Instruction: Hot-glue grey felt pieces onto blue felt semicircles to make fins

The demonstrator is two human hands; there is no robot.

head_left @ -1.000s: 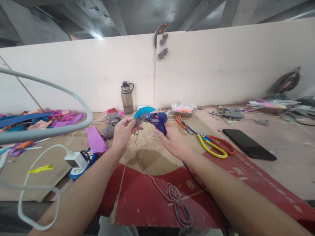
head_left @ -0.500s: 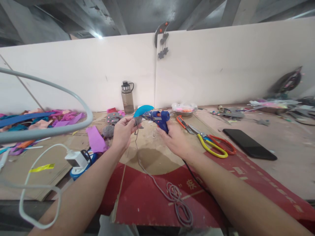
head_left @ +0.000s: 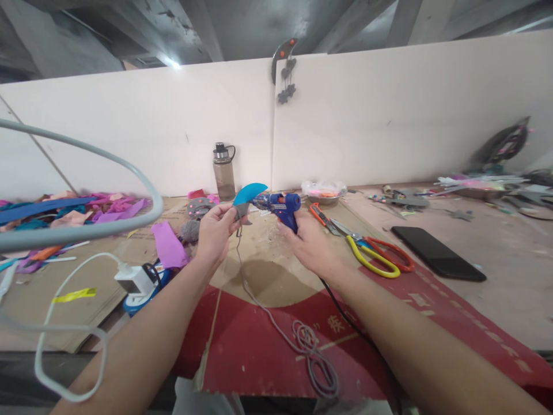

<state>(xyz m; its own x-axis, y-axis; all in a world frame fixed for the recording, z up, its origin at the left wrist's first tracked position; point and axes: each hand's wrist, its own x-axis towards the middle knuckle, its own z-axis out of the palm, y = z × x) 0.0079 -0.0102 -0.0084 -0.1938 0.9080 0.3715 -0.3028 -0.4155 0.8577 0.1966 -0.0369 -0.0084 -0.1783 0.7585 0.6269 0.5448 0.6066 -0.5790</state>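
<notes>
My left hand (head_left: 217, 229) pinches a small felt piece with a curved blue part (head_left: 250, 195) on top and grey felt (head_left: 243, 211) below. A grey cord (head_left: 248, 285) hangs from it and runs down to a loose coil on the red board. My right hand (head_left: 309, 239) is wrapped round the grip of a blue hot glue gun (head_left: 283, 206). Its nozzle points left, close beside the felt piece; whether they touch I cannot tell. The gun's black cable (head_left: 339, 305) trails under my right forearm.
Scissors (head_left: 371, 253), a red box cutter (head_left: 323, 219) and a black phone (head_left: 436, 252) lie at right. Behind stand a bottle (head_left: 223, 173) and a bowl (head_left: 324, 199). Coloured felt scraps (head_left: 116, 207) and a white charger (head_left: 133, 280) are left. A grey tube (head_left: 144, 184) arcs across the left foreground.
The glue gun has shifted slightly right, its nozzle drawing back from the blue felt. The felt piece has tilted a little, showing more of its blue part.
</notes>
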